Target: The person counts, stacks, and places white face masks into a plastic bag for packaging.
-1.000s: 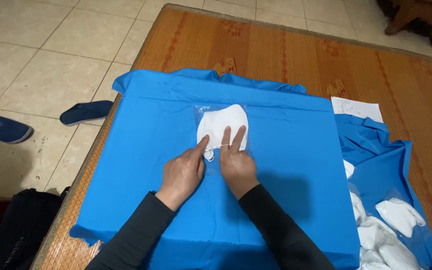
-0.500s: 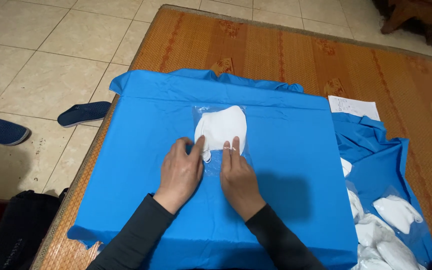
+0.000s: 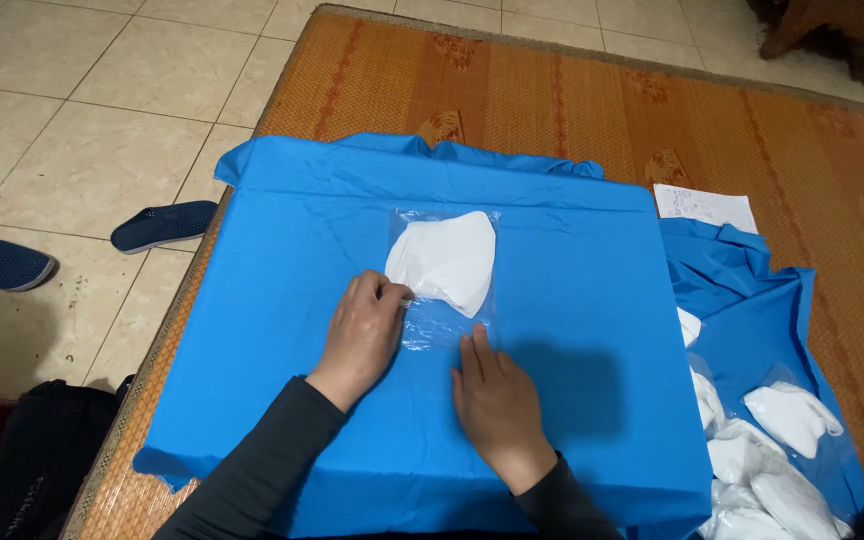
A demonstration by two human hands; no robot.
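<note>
left hand [image 3: 364,330]: pinching bag [image 3: 444,275] edge | right hand [image 3: 497,400]: flat, released, on blue cloth [image 3: 282,290] below bag | bag: clear, holds white pad [image 3: 447,260], mid-cloth | pile [image 3: 767,450]: more white pads, right

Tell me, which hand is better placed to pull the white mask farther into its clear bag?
Probably the left hand: its fingers already pinch the clear bag beside the white mask. The right hand lies flat below, on the bag's bottom edge.

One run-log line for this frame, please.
left hand: pinching clear bag edge | right hand: flat on blue cloth | white mask: inside bag | side: bagged masks pile
</note>
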